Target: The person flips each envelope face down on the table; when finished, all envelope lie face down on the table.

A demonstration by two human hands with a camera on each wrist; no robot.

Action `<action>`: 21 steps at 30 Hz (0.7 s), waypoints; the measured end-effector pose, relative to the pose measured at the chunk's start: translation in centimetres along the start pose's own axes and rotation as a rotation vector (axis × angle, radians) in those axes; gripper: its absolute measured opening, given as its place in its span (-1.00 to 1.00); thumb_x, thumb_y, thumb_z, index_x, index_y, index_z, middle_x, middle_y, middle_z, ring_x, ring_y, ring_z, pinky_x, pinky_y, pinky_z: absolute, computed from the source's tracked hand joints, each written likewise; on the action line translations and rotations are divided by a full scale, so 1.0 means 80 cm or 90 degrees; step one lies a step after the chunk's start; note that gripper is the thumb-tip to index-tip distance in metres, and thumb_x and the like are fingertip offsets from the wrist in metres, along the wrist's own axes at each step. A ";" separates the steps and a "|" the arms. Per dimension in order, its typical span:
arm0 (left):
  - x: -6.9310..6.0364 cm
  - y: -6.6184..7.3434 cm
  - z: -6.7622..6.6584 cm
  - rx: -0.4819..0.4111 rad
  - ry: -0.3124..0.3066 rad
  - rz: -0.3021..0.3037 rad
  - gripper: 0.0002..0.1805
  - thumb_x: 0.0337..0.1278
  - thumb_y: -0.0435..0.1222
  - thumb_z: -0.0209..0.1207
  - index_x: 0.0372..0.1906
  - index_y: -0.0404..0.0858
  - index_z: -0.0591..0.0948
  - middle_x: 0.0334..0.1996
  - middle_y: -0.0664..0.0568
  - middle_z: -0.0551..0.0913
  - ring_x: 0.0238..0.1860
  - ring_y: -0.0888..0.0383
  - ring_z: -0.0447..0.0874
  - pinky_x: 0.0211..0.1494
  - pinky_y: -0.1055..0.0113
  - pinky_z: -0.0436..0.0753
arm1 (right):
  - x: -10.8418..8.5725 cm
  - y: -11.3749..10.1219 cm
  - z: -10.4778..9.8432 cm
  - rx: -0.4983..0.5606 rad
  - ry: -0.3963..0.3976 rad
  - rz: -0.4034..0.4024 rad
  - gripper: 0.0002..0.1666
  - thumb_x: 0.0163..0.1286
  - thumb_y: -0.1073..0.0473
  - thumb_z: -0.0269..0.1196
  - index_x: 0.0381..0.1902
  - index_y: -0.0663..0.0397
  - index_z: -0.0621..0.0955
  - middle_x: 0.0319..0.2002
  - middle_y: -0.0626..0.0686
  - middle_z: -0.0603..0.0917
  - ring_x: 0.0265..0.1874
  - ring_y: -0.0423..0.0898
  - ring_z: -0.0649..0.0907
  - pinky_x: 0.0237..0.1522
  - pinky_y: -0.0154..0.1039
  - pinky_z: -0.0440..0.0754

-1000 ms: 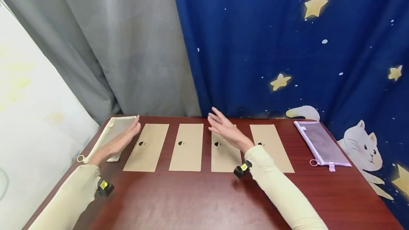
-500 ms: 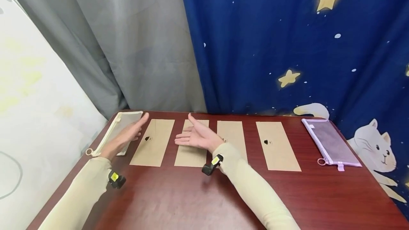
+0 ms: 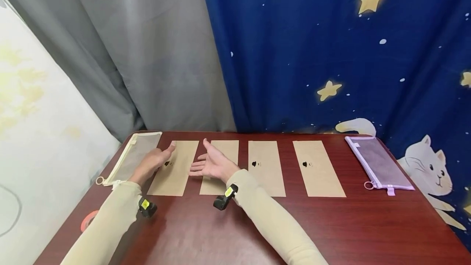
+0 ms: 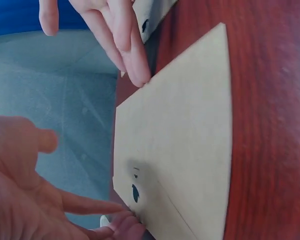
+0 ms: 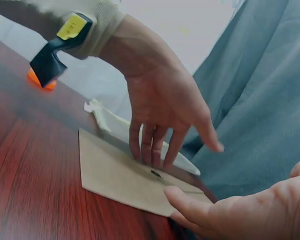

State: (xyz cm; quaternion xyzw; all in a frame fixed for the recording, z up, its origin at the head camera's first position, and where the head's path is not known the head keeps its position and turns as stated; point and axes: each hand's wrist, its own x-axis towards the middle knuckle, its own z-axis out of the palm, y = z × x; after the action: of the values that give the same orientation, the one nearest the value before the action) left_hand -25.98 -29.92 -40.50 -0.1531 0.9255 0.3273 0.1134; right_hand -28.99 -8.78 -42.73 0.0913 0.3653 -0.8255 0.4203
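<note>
Several flat tan kraft-paper rectangles, each with a small black hat print, lie in a row on the dark red table. My left hand (image 3: 152, 162) is at the left edge of the leftmost kraft-paper rectangle (image 3: 180, 171). Its fingertips (image 4: 127, 225) meet that edge near the print in the left wrist view. On the opposite side is my right hand (image 3: 213, 165), palm turned inward, fingers extended. Its fingertips (image 4: 140, 75) touch or almost touch the right edge. Neither hand grips anything. Whether these rectangles are sheets, envelopes or thin booklets I cannot tell.
A cream-edged mesh zip pouch (image 3: 140, 150) lies at the table's left. At the far right lies a purple mesh zip pouch (image 3: 379, 162). An orange-red round object (image 3: 88, 220) shows partly behind the left sleeve. Grey and blue curtains (image 3: 294, 52) hang behind the table.
My right hand has moved left, from over the third rectangle to the right side of the leftmost one. My left hand has shifted slightly right, off the cream pouch.
</note>
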 end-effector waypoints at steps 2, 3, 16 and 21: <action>0.002 -0.002 0.002 -0.008 -0.004 -0.011 -0.25 0.42 0.29 -0.19 -0.19 -0.42 0.43 -0.63 0.04 0.36 -0.51 0.09 0.45 -0.36 0.25 0.50 | 0.001 0.004 0.006 0.006 0.015 0.003 0.19 0.51 -0.41 -0.05 0.58 0.39 -0.22 0.53 0.55 -0.08 0.57 0.41 -0.01 0.55 0.28 0.13; 0.003 -0.003 0.002 -0.011 -0.005 -0.016 -0.26 0.44 0.25 -0.18 -0.13 -0.46 0.43 -0.57 0.02 0.38 -0.47 0.08 0.46 -0.34 0.24 0.51 | 0.002 0.005 0.008 0.008 0.022 0.004 0.18 0.52 -0.39 -0.04 0.58 0.39 -0.22 0.53 0.55 -0.09 0.57 0.41 -0.02 0.56 0.28 0.13; 0.008 0.003 -0.012 -0.092 -0.029 0.000 -0.40 0.60 -0.10 -0.32 0.14 -0.65 0.34 -0.20 -0.35 0.55 -0.07 -0.18 0.60 0.10 -0.02 0.66 | -0.001 0.021 0.024 -0.171 0.118 -0.136 -0.20 0.57 0.01 0.11 0.46 0.52 0.18 0.40 0.49 0.29 0.42 0.33 0.37 0.42 0.13 0.46; 0.000 0.021 -0.026 -0.130 -0.008 0.025 -0.57 0.62 -0.15 -0.24 -0.45 -0.27 0.36 -0.74 0.17 0.24 -0.64 0.23 0.26 -0.46 0.35 0.44 | -0.008 0.021 0.023 -0.319 0.190 -0.269 -0.55 0.47 0.26 0.21 0.24 0.40 0.53 0.21 0.29 0.60 0.20 0.15 0.64 0.22 -0.05 0.67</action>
State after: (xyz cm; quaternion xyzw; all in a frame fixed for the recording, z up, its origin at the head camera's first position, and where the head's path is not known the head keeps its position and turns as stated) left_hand -26.78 -30.02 -38.01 -0.1437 0.8893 0.4232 0.0968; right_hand -27.01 -10.31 -42.02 0.0278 0.6245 -0.7566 0.1918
